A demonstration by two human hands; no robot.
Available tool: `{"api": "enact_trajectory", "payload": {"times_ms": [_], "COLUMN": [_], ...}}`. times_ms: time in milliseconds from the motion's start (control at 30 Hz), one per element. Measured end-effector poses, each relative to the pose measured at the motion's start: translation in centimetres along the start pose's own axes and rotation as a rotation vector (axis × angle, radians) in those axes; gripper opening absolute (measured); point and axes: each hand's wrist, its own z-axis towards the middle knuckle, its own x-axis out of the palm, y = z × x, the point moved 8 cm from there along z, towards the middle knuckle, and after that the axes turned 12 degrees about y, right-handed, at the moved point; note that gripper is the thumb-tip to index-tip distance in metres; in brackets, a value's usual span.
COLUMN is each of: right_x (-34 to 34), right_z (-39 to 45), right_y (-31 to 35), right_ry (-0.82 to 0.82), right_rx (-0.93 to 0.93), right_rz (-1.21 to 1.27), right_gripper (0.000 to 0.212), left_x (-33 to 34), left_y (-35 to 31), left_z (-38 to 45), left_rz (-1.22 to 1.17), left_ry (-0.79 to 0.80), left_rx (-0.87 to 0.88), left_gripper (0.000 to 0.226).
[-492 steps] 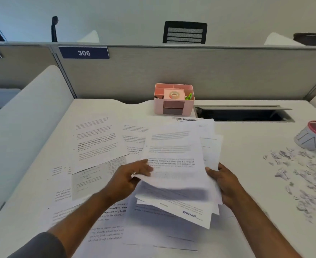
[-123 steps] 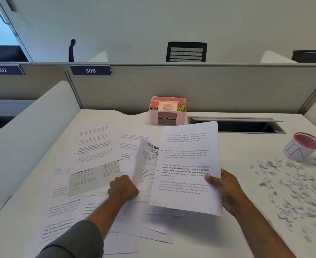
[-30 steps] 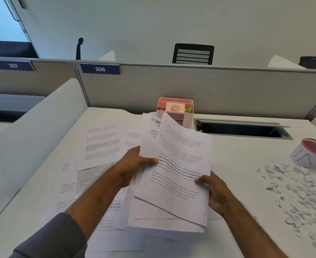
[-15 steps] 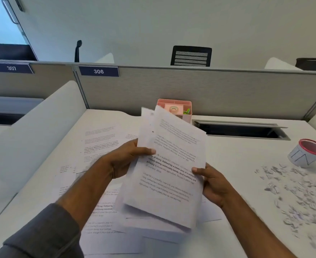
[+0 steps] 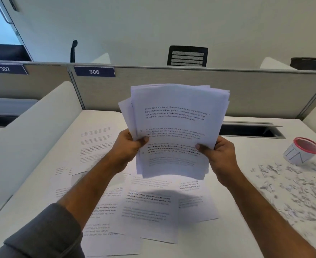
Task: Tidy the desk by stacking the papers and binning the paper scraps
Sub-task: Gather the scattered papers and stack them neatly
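Head view showed both my hands, left [image 5: 129, 146] and right [image 5: 219, 154], gripping the stack [image 5: 177, 131] upright above the table [image 5: 246, 229]. Its edges were uneven; I judged sheets could slip while squaring. Papers [image 5: 149, 207] and scraps [image 5: 293, 187] remained loose.

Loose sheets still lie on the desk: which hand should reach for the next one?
Probably the left hand: most loose sheets lie on its side, while the right hand can keep holding the stack.
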Motion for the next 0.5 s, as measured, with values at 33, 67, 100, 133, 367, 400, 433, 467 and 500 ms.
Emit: {"api": "enact_trajectory", "payload": {"times_ms": [33,67,100,133,367,400,433,467,500], "right_x": [0.0,0.0,0.1,0.1,-0.8,-0.8,-0.7,-0.7,-0.6], "right_z": [0.0,0.0,0.0,0.0,-0.7,-0.8,-0.9,-1.0,-1.1], "right_y": [0.1,0.2,0.3,0.3,-2.0,-2.3,-2.6,-2.8,-3.1], "right_ry": [-0.008,-0.013,-0.011,-0.002,-0.004,0.002,0.008,0.014,0.017], "right_rx": [-0.011,-0.022,-0.03,-0.034,0.059,0.074,0.084,0.093,0.101], "right_rz": [-0.016,-0.025,-0.027,-0.014,0.004,0.0,-0.004,-0.011,-0.019], "right_gripper": [0.025,0.026,0.027,0.027,0.027,0.026,0.025,0.025,0.024], "left_x": [0.1,0.1,0.2,0.3,1.1,1.1,1.1,1.1,1.1], "left_y": [-0.2,-0.4,-0.5,-0.6,0.5,0.9,1.4,1.9,2.3], "left_z": [0.0,0.1,0.2,0.2,0.7,0.8,0.9,0.9,1.0], "left_rz": [0.015,0.018,0.009,-0.009,-0.015,-0.013,0.001,0.017,0.025], "left_ry": [-0.001,0.01,0.029,0.049,0.11,0.09,0.068,0.05,0.036], "left_rx": [0.022,0.043,0.064,0.082,0.04,0.023,0.002,-0.016,-0.027], "left_gripper": [0.027,0.026,0.026,0.028,0.037,0.035,0.033,0.03,0.028]}}
